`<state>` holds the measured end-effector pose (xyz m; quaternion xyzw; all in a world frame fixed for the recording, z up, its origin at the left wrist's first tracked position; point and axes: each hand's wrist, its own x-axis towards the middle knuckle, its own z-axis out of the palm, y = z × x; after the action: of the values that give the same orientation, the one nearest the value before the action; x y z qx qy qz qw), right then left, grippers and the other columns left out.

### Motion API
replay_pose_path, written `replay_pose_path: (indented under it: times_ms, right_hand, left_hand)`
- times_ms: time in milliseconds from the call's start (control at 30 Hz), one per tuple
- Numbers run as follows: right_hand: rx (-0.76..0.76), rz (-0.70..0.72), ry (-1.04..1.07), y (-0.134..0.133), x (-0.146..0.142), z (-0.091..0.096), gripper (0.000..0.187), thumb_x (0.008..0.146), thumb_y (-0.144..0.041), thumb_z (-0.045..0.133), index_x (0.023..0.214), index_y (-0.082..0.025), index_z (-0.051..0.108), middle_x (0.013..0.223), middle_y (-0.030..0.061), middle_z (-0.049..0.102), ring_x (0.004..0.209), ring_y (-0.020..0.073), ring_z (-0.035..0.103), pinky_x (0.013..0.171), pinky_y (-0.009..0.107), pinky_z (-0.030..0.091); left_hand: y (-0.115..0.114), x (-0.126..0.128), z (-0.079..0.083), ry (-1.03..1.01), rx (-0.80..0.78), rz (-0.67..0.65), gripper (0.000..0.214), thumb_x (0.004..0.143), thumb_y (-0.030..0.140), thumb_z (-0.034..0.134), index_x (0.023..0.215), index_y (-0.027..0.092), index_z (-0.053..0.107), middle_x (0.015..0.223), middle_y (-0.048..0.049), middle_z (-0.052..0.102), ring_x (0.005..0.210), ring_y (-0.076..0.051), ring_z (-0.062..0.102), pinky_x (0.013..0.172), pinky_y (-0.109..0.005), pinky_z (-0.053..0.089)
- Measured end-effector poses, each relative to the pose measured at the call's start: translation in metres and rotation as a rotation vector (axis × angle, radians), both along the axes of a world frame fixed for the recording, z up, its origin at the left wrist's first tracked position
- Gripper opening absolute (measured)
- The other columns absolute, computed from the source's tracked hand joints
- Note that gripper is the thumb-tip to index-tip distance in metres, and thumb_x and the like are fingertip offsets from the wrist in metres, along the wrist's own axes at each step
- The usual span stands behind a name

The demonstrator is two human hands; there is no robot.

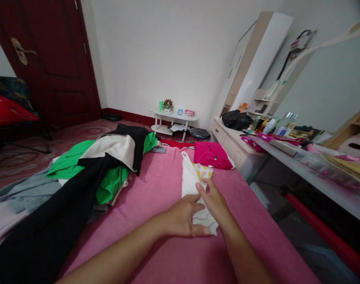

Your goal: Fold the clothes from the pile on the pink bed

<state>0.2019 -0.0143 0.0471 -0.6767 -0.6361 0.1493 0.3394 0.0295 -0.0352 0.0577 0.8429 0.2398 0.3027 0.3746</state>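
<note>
A white garment [189,178] with a yellow and pink print lies lengthwise on the pink bedspread [162,185]. Both hands sit on its near end. My left hand [181,216] pinches the bunched white fabric at the lower edge. My right hand [213,199] rests on the cloth beside it, fingers curled onto the fabric. A folded magenta shirt [212,154] lies just beyond the white garment, near the bed's far right corner.
A heap of clothes lies on the left: a green garment [70,163], a black one [49,221], grey-white pieces. A dressing table [286,150] with bottles and a black bag stands right of the bed. A small white table [173,118] is by the far wall; a dark red door [49,59] at the left.
</note>
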Motion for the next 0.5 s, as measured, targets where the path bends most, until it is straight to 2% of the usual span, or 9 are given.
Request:
replay_pose_path:
  times_ms: [33,100,167,233,300,367,433,500]
  right_hand:
    - [-0.002,-0.008,-0.016,0.0,-0.002,-0.003,0.064,0.08,-0.06,0.049,0.126,-0.016,0.052,0.113,0.0128,0.063,0.1,0.0256,0.06,0.083,0.033,0.045]
    - [-0.019,-0.01,-0.063,0.001,-0.001,-0.01,0.068,0.076,-0.057,0.056,0.131,-0.016,0.049,0.118,0.0143,0.059,0.104,0.0271,0.058,0.085,0.034,0.044]
    - [-0.007,0.01,-0.089,0.003,0.002,-0.017,0.053,0.077,-0.046,0.056,0.12,-0.016,0.058,0.109,0.0123,0.062,0.097,0.0249,0.059,0.083,0.032,0.044]
    - [0.036,0.012,-0.122,0.007,0.005,-0.023,0.032,0.075,-0.034,0.053,0.097,-0.016,0.066,0.091,0.0084,0.064,0.083,0.0217,0.059,0.076,0.029,0.043]
    - [0.076,-0.009,-0.142,0.009,0.005,-0.027,0.017,0.071,-0.027,0.05,0.076,-0.017,0.064,0.072,0.0036,0.061,0.069,0.0183,0.055,0.066,0.026,0.04]
    - [0.103,-0.032,-0.1,0.009,0.003,-0.028,0.01,0.069,-0.025,0.049,0.066,-0.019,0.057,0.061,-0.0008,0.054,0.06,0.0153,0.05,0.057,0.024,0.035]
    - [0.137,-0.038,0.006,0.006,-0.001,-0.025,0.008,0.068,-0.024,0.048,0.064,-0.02,0.053,0.057,-0.0036,0.05,0.055,0.013,0.046,0.053,0.023,0.032]
    - [0.186,-0.026,0.111,0.003,-0.003,-0.018,0.008,0.069,-0.025,0.048,0.066,-0.02,0.052,0.058,-0.0048,0.049,0.054,0.0118,0.046,0.052,0.022,0.032]
  left_hand:
    - [-0.005,0.004,-0.003,0.01,0.048,-0.035,0.067,0.066,0.045,0.076,0.125,0.019,0.06,0.134,-0.0111,0.052,0.119,-0.032,0.049,0.104,-0.038,0.037]
    - [-0.011,0.01,-0.01,0.004,0.124,-0.063,0.078,0.065,0.045,0.078,0.134,0.02,0.052,0.14,-0.0129,0.047,0.125,-0.034,0.043,0.108,-0.042,0.032]
    - [-0.01,0.012,-0.017,-0.061,0.1,-0.072,0.063,0.067,0.037,0.076,0.125,0.019,0.061,0.13,-0.012,0.056,0.119,-0.032,0.049,0.105,-0.041,0.035]
    - [-0.003,0.014,-0.024,-0.192,-0.049,-0.025,0.031,0.074,0.028,0.067,0.103,0.017,0.072,0.107,-0.0103,0.068,0.101,-0.026,0.06,0.093,-0.036,0.044]
    - [0.008,0.014,-0.031,-0.383,-0.278,0.143,0.02,0.079,0.025,0.057,0.088,0.015,0.072,0.083,-0.008,0.071,0.078,-0.02,0.064,0.075,-0.03,0.048]
    - [0.023,0.011,-0.038,-0.571,-0.445,0.383,0.021,0.08,0.028,0.054,0.086,0.013,0.069,0.069,-0.0053,0.069,0.063,-0.016,0.062,0.063,-0.026,0.046]
    - [0.038,0.005,-0.044,-0.679,-0.486,0.551,0.021,0.077,0.031,0.056,0.085,0.014,0.065,0.065,-0.0032,0.067,0.06,-0.015,0.06,0.06,-0.024,0.045]
    - [0.049,-0.001,-0.049,-0.711,-0.477,0.618,0.021,0.077,0.033,0.056,0.083,0.014,0.063,0.066,-0.0024,0.065,0.06,-0.015,0.059,0.06,-0.024,0.044]
